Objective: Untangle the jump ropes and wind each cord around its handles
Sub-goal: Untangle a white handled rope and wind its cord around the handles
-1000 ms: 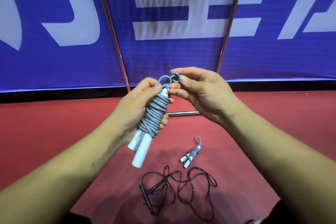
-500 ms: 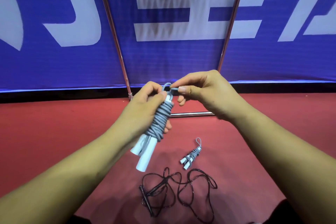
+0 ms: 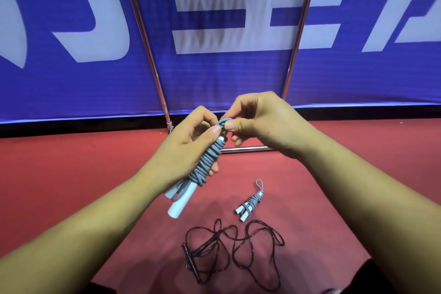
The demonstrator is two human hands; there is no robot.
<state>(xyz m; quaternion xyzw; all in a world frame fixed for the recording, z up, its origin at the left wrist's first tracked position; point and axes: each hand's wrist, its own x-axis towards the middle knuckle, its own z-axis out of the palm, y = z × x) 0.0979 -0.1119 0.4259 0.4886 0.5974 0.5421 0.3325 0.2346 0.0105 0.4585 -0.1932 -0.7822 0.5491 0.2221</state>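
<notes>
My left hand (image 3: 183, 150) grips a grey jump rope (image 3: 202, 169) whose cord is wound in many turns around its two pale handles; the handles' lower ends stick out below my palm. My right hand (image 3: 257, 124) pinches the cord's last loop at the top of that bundle, thumb against my left thumb. On the red floor lies a second grey rope (image 3: 250, 204), wound tight on its handles with a small loop at its top. Nearer me lies a black rope (image 3: 229, 246), loose and tangled, its handles at the left.
A metal rack's two uprights (image 3: 148, 38) and its low crossbar (image 3: 245, 149) stand just beyond my hands, before a blue banner with white lettering. Items hang at the rack's top edge. The red floor (image 3: 71, 174) stretches left and right.
The open loops that my right hand held above the handles have been drawn down tight onto the bundle's top. Both hands shifted slightly lower.
</notes>
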